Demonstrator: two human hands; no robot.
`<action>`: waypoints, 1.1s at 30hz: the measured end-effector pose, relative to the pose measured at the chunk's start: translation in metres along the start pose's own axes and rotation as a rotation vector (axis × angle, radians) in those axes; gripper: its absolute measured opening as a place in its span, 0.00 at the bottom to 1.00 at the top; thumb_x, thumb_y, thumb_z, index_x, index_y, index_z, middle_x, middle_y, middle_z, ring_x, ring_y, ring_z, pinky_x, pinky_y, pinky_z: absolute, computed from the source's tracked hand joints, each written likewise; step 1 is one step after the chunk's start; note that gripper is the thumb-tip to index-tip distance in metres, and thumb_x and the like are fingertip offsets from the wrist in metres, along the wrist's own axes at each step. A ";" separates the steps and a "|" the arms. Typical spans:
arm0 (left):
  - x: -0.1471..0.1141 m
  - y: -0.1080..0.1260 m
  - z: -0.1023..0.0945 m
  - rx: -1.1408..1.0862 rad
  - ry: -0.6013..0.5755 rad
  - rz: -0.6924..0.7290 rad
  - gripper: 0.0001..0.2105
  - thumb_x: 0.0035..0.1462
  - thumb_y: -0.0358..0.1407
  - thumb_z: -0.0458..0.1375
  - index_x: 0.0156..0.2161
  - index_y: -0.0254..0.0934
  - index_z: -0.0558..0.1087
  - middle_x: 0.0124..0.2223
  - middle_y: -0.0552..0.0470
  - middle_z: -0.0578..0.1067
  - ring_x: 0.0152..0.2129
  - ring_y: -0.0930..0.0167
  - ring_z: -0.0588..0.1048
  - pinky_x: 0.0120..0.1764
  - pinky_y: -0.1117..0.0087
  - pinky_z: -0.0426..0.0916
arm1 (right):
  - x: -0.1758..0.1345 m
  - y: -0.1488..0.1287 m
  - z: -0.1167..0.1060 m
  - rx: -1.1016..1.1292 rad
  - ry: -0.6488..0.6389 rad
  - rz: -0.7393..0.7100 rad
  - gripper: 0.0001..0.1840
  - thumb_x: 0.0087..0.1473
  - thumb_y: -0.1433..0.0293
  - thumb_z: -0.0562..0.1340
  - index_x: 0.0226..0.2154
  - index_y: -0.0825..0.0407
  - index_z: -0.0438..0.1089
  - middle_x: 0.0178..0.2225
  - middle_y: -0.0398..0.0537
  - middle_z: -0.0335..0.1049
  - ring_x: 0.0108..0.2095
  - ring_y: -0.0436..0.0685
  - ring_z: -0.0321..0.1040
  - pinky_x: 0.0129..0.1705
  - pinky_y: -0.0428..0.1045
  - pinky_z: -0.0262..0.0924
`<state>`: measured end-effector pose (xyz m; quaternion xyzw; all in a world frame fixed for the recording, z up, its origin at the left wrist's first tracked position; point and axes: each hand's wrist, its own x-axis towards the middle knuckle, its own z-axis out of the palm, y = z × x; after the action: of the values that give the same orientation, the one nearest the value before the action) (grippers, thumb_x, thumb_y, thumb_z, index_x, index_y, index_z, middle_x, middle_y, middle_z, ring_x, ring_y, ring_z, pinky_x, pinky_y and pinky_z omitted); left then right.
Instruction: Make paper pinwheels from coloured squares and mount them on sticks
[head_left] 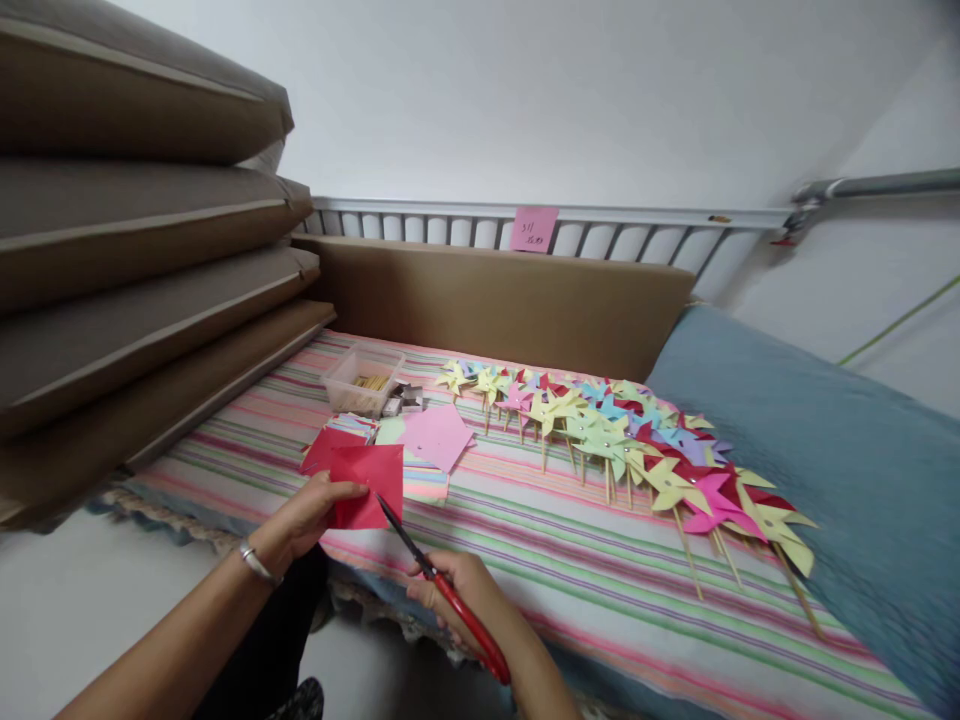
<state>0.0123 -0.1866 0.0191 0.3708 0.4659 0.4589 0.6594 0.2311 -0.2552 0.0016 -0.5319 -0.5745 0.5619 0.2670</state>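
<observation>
Between thumb and fingers, my left hand (319, 508) pinches a red paper square (381, 472) by its left side. A silver bangle circles that wrist. Red-handled scissors (465, 612) are gripped in my right hand (469, 590), their dark blades pointing up and left at the square's lower right area. I cannot tell whether the blades are cutting into the paper. Just behind the held square lie more coloured sheets: a pink paper (437, 436) with small holes, pale striped-looking layers beneath it, and a stack with red paper (324, 452) on the left.
Paper pinwheels (600, 440) on wooden sticks spread over the striped cloth (517, 540) at right. A clear plastic box (352, 385) holds small sticks, with small boxes (403, 400) beside it. Stacked cushions (150, 210) stand left; a brown cushion (495, 300) leans against the radiator.
</observation>
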 end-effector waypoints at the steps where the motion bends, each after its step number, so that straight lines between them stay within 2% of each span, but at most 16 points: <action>1: 0.000 0.000 0.000 -0.005 -0.005 -0.001 0.19 0.38 0.30 0.67 0.39 0.31 0.74 0.35 0.42 0.79 0.29 0.61 0.78 0.31 0.65 0.72 | 0.000 0.000 0.000 0.001 -0.006 0.001 0.14 0.44 0.60 0.63 0.31 0.52 0.73 0.13 0.36 0.55 0.12 0.45 0.48 0.14 0.42 0.44; 7: -0.002 0.002 0.001 -0.006 0.010 -0.005 0.18 0.37 0.30 0.68 0.39 0.31 0.75 0.34 0.43 0.79 0.29 0.61 0.78 0.30 0.66 0.71 | 0.001 0.002 0.000 -0.019 -0.011 0.000 0.13 0.45 0.61 0.62 0.31 0.53 0.72 0.14 0.36 0.54 0.11 0.44 0.48 0.13 0.41 0.42; 12: -0.003 0.004 0.004 0.000 0.038 -0.008 0.16 0.35 0.30 0.68 0.34 0.31 0.75 0.27 0.46 0.79 0.27 0.61 0.78 0.29 0.67 0.70 | 0.003 0.004 -0.001 -0.076 -0.015 -0.016 0.15 0.45 0.60 0.62 0.33 0.54 0.73 0.16 0.38 0.57 0.14 0.46 0.51 0.14 0.42 0.43; 19: -0.004 0.005 0.005 0.003 0.029 -0.008 0.15 0.35 0.30 0.68 0.33 0.31 0.75 0.25 0.48 0.78 0.26 0.61 0.78 0.29 0.67 0.70 | 0.006 0.008 -0.008 -0.194 -0.019 -0.222 0.13 0.45 0.62 0.63 0.30 0.54 0.73 0.20 0.39 0.62 0.21 0.48 0.54 0.24 0.43 0.49; 24: -0.001 0.004 0.001 -0.005 0.056 -0.031 0.15 0.34 0.30 0.68 0.32 0.30 0.75 0.26 0.46 0.79 0.25 0.61 0.78 0.28 0.67 0.71 | 0.005 0.014 -0.016 -0.347 -0.057 -0.276 0.07 0.47 0.70 0.57 0.30 0.53 0.70 0.21 0.39 0.65 0.22 0.49 0.59 0.23 0.42 0.48; 28: 0.007 0.003 -0.007 -0.041 0.098 -0.046 0.14 0.37 0.28 0.67 0.34 0.29 0.74 0.31 0.42 0.80 0.25 0.62 0.78 0.30 0.66 0.72 | 0.001 0.018 -0.020 -0.454 -0.129 -0.234 0.13 0.48 0.75 0.53 0.36 0.51 0.69 0.27 0.43 0.72 0.26 0.53 0.66 0.27 0.43 0.53; 31: 0.013 0.002 -0.015 -0.084 0.153 -0.052 0.13 0.39 0.26 0.66 0.34 0.30 0.74 0.30 0.43 0.80 0.25 0.64 0.78 0.29 0.67 0.73 | 0.000 0.024 -0.026 -0.538 -0.060 -0.241 0.19 0.49 0.77 0.53 0.43 0.48 0.69 0.35 0.46 0.74 0.34 0.55 0.68 0.34 0.44 0.56; 33: 0.015 0.001 -0.019 -0.115 0.175 -0.070 0.11 0.40 0.25 0.65 0.33 0.30 0.73 0.29 0.44 0.80 0.24 0.64 0.78 0.28 0.68 0.73 | 0.003 0.030 -0.035 -0.595 0.060 -0.203 0.23 0.47 0.78 0.54 0.47 0.47 0.67 0.38 0.47 0.73 0.36 0.55 0.68 0.36 0.45 0.56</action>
<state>-0.0036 -0.1705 0.0105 0.2742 0.5074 0.4923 0.6519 0.2709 -0.2456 -0.0190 -0.5429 -0.7557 0.3240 0.1712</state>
